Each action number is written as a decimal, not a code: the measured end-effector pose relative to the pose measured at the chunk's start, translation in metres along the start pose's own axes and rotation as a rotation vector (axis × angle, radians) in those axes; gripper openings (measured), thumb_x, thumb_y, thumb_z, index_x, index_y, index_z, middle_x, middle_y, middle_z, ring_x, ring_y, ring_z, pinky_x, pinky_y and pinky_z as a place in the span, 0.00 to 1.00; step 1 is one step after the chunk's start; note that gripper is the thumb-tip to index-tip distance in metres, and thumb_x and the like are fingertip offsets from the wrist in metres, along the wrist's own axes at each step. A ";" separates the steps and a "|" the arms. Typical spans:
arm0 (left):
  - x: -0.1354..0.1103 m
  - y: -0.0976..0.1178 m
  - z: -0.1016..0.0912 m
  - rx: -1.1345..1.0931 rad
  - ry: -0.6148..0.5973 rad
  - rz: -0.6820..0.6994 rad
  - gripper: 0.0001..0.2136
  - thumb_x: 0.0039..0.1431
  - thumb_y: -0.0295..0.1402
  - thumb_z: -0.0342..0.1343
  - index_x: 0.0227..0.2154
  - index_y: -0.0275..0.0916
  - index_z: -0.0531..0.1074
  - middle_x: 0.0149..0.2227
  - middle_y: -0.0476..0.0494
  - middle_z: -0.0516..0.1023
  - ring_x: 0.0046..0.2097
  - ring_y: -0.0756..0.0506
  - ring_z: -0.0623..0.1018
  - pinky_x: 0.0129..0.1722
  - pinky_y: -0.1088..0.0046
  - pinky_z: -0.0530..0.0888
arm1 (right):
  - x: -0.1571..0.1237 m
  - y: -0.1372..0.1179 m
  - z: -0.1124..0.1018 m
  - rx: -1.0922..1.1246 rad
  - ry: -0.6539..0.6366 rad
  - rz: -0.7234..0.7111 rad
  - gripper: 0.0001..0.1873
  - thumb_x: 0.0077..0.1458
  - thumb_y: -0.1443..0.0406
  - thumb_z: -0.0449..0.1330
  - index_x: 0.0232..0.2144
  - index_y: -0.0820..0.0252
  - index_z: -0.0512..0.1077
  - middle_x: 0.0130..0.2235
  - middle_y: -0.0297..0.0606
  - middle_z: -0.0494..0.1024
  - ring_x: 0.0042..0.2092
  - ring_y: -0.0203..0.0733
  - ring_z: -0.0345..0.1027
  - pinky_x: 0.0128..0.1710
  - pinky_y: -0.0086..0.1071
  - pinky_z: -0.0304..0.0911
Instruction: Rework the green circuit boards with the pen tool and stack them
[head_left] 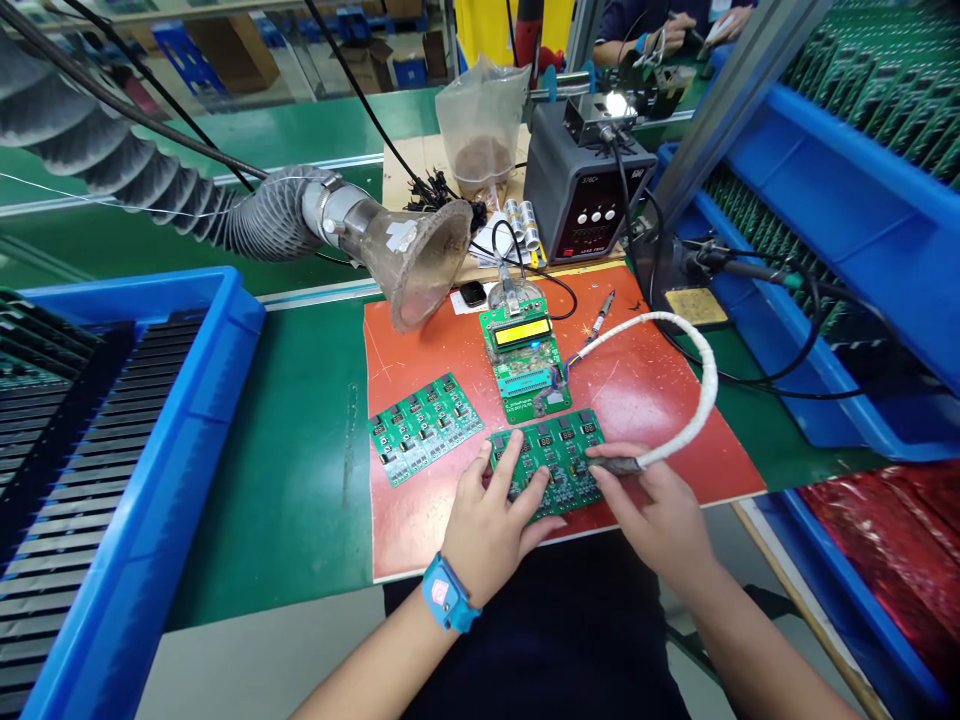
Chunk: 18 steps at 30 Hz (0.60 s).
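Note:
My left hand, with a blue wrist strap, lies with its fingers spread on a green circuit board and covers its left part. Between the fingers of my right hand is a dark probe, its tip at the board's right side. From the probe a white sleeved cable loops back to a green programmer board with a lit yellow display. To the left lies a second circuit board, apart from both hands.
An orange mat covers the bench. A fume extraction funnel hangs at back left. A soldering station stands behind. Blue bins flank the bench, those at right holding boards. Another person's hands show at the back.

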<state>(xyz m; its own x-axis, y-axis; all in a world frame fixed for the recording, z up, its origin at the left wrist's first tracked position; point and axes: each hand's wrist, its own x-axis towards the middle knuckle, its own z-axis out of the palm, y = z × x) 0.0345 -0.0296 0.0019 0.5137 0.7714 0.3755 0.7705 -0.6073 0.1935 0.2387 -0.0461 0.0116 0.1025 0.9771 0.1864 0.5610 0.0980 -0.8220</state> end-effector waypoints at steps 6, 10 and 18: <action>0.000 -0.001 0.001 -0.019 0.020 0.012 0.22 0.53 0.48 0.62 0.48 0.43 0.74 0.60 0.32 0.67 0.56 0.27 0.70 0.48 0.50 0.73 | 0.002 -0.002 0.002 -0.021 0.035 -0.068 0.05 0.61 0.64 0.57 0.40 0.55 0.70 0.40 0.40 0.78 0.42 0.44 0.74 0.42 0.36 0.71; 0.001 -0.001 0.001 -0.066 0.019 -0.010 0.24 0.53 0.47 0.63 0.49 0.41 0.72 0.60 0.33 0.67 0.57 0.28 0.69 0.50 0.49 0.73 | 0.001 0.001 0.000 0.007 0.006 -0.031 0.06 0.61 0.63 0.57 0.41 0.55 0.70 0.41 0.40 0.78 0.43 0.45 0.73 0.44 0.38 0.71; -0.009 -0.019 -0.006 -0.311 0.000 -0.056 0.29 0.51 0.45 0.65 0.50 0.33 0.65 0.62 0.23 0.63 0.62 0.34 0.67 0.55 0.54 0.71 | -0.002 0.005 -0.002 0.066 -0.021 0.013 0.07 0.62 0.63 0.58 0.44 0.53 0.70 0.44 0.39 0.77 0.44 0.45 0.73 0.45 0.39 0.70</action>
<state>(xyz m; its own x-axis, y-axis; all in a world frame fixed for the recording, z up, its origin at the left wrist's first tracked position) 0.0128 -0.0260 0.0007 0.4732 0.8056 0.3566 0.6455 -0.5925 0.4820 0.2425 -0.0480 0.0082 0.0921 0.9821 0.1644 0.5045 0.0963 -0.8580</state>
